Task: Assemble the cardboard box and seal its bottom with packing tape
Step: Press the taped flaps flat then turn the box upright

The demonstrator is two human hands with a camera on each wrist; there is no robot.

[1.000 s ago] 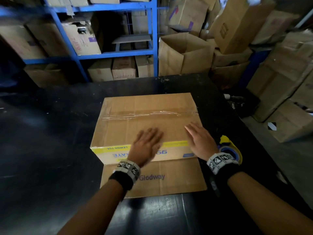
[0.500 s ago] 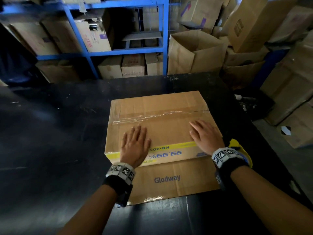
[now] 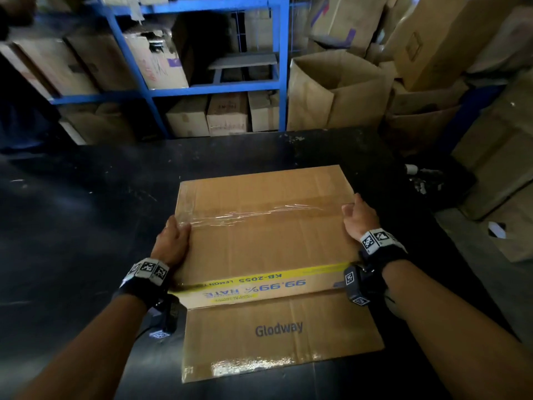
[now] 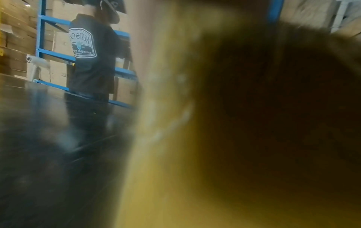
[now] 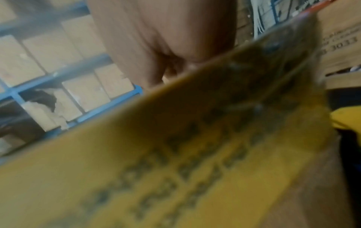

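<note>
The cardboard box [image 3: 264,226] sits bottom-up at the centre of the head view on the dark surface [image 3: 86,226], a strip of clear packing tape [image 3: 259,213] running left to right across its closed flaps. One top flap [image 3: 277,333], printed "Glodway", lies flat on the surface toward the lower edge of the frame.

The left hand [image 3: 172,242] clasps the box's left edge — its fingers wrapped over that side, by the end of the tape. The right hand [image 3: 359,217] grips the right edge, its fingers curled down over the side.

Bare surface stretches wide to the left of the box and beyond its far edge. To the right the surface edge comes close; a blue shelf [image 3: 219,88] and stacked cartons [image 3: 334,90] fill the upper frame.

Both wrist views are blurred, with the box side close up.
</note>
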